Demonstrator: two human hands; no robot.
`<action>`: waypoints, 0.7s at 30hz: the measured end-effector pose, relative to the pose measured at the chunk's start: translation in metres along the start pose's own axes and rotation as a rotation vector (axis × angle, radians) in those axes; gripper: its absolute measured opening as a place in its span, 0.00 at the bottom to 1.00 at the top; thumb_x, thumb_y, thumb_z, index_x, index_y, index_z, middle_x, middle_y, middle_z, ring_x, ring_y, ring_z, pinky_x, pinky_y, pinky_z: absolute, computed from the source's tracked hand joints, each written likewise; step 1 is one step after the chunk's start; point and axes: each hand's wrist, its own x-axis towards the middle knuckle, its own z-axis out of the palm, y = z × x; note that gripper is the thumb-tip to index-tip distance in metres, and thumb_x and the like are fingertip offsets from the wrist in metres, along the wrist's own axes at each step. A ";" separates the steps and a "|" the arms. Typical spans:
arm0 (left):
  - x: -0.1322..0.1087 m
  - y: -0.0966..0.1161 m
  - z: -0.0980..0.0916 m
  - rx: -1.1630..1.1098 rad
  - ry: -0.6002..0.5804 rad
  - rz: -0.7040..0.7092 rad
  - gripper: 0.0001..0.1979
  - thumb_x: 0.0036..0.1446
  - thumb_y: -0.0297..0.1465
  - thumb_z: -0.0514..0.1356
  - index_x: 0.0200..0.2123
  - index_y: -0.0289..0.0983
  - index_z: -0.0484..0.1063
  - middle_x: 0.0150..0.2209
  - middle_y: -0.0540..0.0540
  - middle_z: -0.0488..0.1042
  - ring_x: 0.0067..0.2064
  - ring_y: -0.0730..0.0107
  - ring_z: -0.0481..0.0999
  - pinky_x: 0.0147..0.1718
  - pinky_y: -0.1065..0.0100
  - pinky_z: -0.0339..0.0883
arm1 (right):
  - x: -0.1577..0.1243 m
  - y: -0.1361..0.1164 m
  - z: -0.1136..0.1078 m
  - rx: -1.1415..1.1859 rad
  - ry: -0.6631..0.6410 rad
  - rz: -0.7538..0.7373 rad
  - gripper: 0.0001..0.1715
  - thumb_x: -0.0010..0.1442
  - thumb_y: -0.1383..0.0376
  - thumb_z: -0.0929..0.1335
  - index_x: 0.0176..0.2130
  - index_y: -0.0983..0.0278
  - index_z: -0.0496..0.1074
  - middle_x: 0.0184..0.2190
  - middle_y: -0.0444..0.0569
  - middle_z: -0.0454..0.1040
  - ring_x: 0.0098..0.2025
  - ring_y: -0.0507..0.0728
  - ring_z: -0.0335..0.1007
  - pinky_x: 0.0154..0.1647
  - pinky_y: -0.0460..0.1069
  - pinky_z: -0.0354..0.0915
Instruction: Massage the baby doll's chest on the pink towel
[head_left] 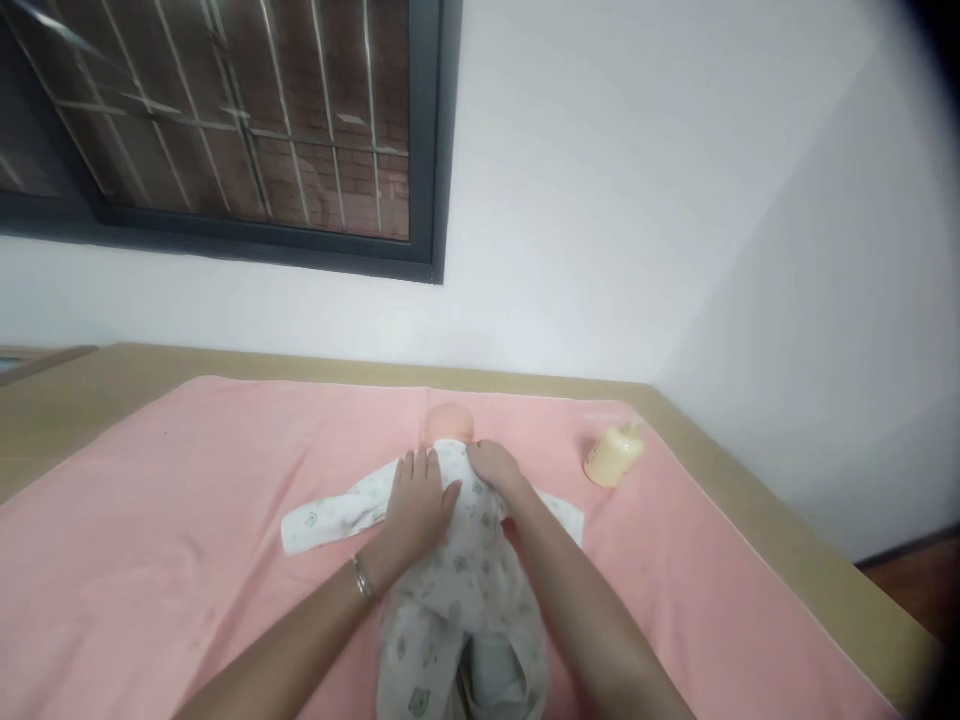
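A white baby romper point(472, 560) with small printed motifs lies stretched out on a pink blanket, its sleeves spread to both sides. What looks like a baby doll's round head point(449, 422) shows beyond the collar. My left hand point(421, 500) rests flat on the romper's upper left part, fingers stretched and thumb apart. At the right shoulder, near the collar, my right hand point(495, 466) is closed on the cloth, its fingertips partly hidden. Below, the romper's legs fall open toward me, and a pale lining shows between them.
The pink blanket point(187, 520) covers most of a wooden-coloured surface point(720, 470). A cream feeding bottle point(613, 456) lies tilted on the blanket to the right. Behind stands a white wall point(570, 200) with a dark-framed, barred window point(247, 130).
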 end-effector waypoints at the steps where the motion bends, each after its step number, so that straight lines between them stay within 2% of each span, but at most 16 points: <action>1: 0.001 0.000 0.001 0.000 -0.010 -0.014 0.27 0.63 0.42 0.45 0.54 0.26 0.65 0.53 0.29 0.68 0.55 0.47 0.65 0.54 0.52 0.54 | -0.003 0.000 0.003 -0.008 0.005 -0.004 0.28 0.67 0.60 0.52 0.45 0.69 0.74 0.46 0.61 0.74 0.47 0.64 0.70 0.44 0.54 0.63; 3: 0.013 -0.005 0.000 -0.038 -0.099 -0.068 0.27 0.63 0.43 0.44 0.48 0.28 0.70 0.48 0.31 0.72 0.50 0.50 0.70 0.51 0.54 0.57 | -0.019 -0.002 0.016 -0.058 0.090 -0.061 0.26 0.67 0.61 0.53 0.47 0.69 0.73 0.47 0.62 0.73 0.50 0.65 0.68 0.49 0.57 0.60; 5: 0.030 -0.015 -0.004 -0.118 -0.225 -0.142 0.28 0.64 0.45 0.41 0.42 0.31 0.73 0.43 0.34 0.75 0.45 0.53 0.73 0.47 0.57 0.60 | -0.042 -0.005 0.033 -0.129 0.250 -0.148 0.24 0.66 0.61 0.54 0.51 0.70 0.69 0.51 0.63 0.70 0.55 0.67 0.63 0.55 0.60 0.54; 7: 0.045 -0.023 -0.011 -0.211 -0.333 -0.208 0.32 0.64 0.47 0.37 0.39 0.33 0.74 0.41 0.36 0.77 0.43 0.54 0.75 0.45 0.59 0.61 | -0.059 -0.008 0.048 -0.176 0.394 -0.202 0.27 0.66 0.60 0.56 0.57 0.72 0.63 0.57 0.64 0.63 0.60 0.68 0.55 0.60 0.62 0.47; 9: 0.052 -0.026 -0.015 -0.254 -0.388 -0.240 0.34 0.64 0.49 0.35 0.39 0.35 0.75 0.41 0.37 0.78 0.43 0.55 0.76 0.44 0.59 0.61 | -0.064 -0.011 0.051 -0.177 0.442 -0.203 0.29 0.65 0.59 0.57 0.59 0.74 0.60 0.60 0.64 0.60 0.62 0.68 0.52 0.62 0.61 0.43; 10: 0.051 -0.025 -0.016 -0.238 -0.391 -0.244 0.34 0.64 0.49 0.35 0.39 0.35 0.75 0.40 0.37 0.78 0.43 0.55 0.76 0.44 0.59 0.60 | -0.061 -0.012 0.049 -0.168 0.427 -0.194 0.28 0.65 0.59 0.56 0.58 0.73 0.62 0.58 0.63 0.62 0.61 0.67 0.54 0.62 0.61 0.43; 12: 0.042 -0.021 -0.015 -0.150 -0.342 -0.221 0.32 0.64 0.47 0.36 0.40 0.33 0.74 0.40 0.36 0.77 0.44 0.54 0.75 0.46 0.58 0.59 | -0.044 -0.012 0.035 -0.122 0.303 -0.129 0.26 0.66 0.60 0.54 0.53 0.71 0.68 0.52 0.62 0.69 0.56 0.66 0.61 0.59 0.61 0.49; 14: 0.025 -0.013 -0.010 -0.051 -0.231 -0.163 0.30 0.64 0.45 0.39 0.43 0.30 0.72 0.43 0.33 0.75 0.46 0.52 0.73 0.49 0.56 0.58 | -0.021 -0.012 0.016 -0.063 0.127 -0.036 0.26 0.67 0.60 0.52 0.48 0.69 0.72 0.47 0.61 0.73 0.51 0.65 0.67 0.53 0.58 0.57; 16: 0.008 -0.006 -0.004 0.009 -0.103 -0.092 0.28 0.64 0.43 0.42 0.47 0.26 0.69 0.47 0.29 0.72 0.51 0.49 0.69 0.52 0.54 0.56 | -0.003 -0.010 0.002 -0.027 0.021 0.021 0.27 0.67 0.60 0.52 0.46 0.69 0.73 0.46 0.61 0.74 0.47 0.64 0.70 0.46 0.55 0.63; 19: -0.003 -0.003 0.002 0.029 -0.007 -0.054 0.28 0.63 0.42 0.44 0.52 0.24 0.65 0.51 0.27 0.68 0.55 0.47 0.65 0.54 0.52 0.54 | -0.003 -0.009 0.000 -0.030 0.008 0.027 0.27 0.67 0.61 0.52 0.45 0.69 0.74 0.45 0.61 0.74 0.46 0.64 0.71 0.43 0.54 0.64; 21: 0.006 -0.008 0.003 0.005 -0.057 -0.069 0.28 0.63 0.43 0.44 0.50 0.25 0.67 0.49 0.29 0.70 0.53 0.47 0.67 0.53 0.52 0.55 | -0.020 -0.009 0.012 -0.073 0.096 -0.031 0.26 0.67 0.62 0.53 0.47 0.69 0.73 0.46 0.61 0.73 0.49 0.65 0.68 0.48 0.57 0.61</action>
